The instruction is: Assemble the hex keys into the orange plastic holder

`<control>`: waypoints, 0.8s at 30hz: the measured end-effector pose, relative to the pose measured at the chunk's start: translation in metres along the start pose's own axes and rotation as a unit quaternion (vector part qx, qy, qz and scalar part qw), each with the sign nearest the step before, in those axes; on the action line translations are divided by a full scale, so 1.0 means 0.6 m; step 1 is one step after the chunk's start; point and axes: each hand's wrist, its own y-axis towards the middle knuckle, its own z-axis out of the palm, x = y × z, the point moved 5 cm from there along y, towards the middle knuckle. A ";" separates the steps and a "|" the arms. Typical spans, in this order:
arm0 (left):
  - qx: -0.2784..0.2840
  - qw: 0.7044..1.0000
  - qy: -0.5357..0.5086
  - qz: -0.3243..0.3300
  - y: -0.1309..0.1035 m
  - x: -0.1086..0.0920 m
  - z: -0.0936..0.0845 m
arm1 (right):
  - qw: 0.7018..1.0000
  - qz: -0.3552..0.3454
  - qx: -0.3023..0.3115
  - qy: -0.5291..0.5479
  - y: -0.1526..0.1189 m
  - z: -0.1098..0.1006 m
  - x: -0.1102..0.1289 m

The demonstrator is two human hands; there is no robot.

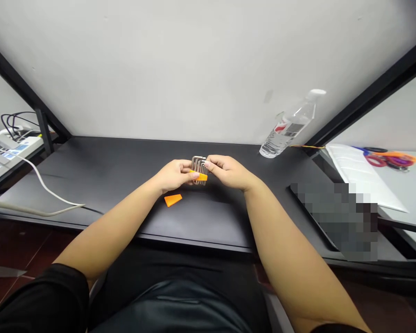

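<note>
Between my hands, above the dark table, is a set of L-shaped hex keys (pixel 198 163) standing side by side in an orange holder (pixel 203 177). My left hand (pixel 175 175) is closed on the holder, its thumb pressed against the orange front. At the bent ends of the keys, my right hand (pixel 229 171) pinches with thumb and forefinger; it seems to grip one of the hex keys. A second orange piece (pixel 173 200), flat and four-sided, lies on the table just below my left hand.
A clear water bottle (pixel 287 127) stands at the back right of the black table (pixel 118 162). A dark flat object (pixel 333 222), partly blurred out, lies to the right. White cables (pixel 52 192) cross the left edge. Beyond the right frame are colourful scissor-like handles (pixel 391 158).
</note>
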 end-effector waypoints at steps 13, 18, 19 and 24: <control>-0.067 0.997 0.015 0.023 0.009 0.008 -0.010 | 0.980 -0.102 -0.122 -0.122 0.001 0.008 0.030; -0.122 0.992 0.014 0.018 0.007 0.014 -0.007 | 0.979 -0.092 -0.142 -0.114 0.001 0.008 0.035; -0.136 0.990 0.009 0.021 0.006 0.014 -0.007 | 0.980 -0.093 -0.135 -0.116 0.000 0.009 0.038; -0.127 0.991 0.014 0.033 0.005 0.011 -0.009 | 0.986 -0.081 -0.095 -0.115 -0.002 0.014 0.046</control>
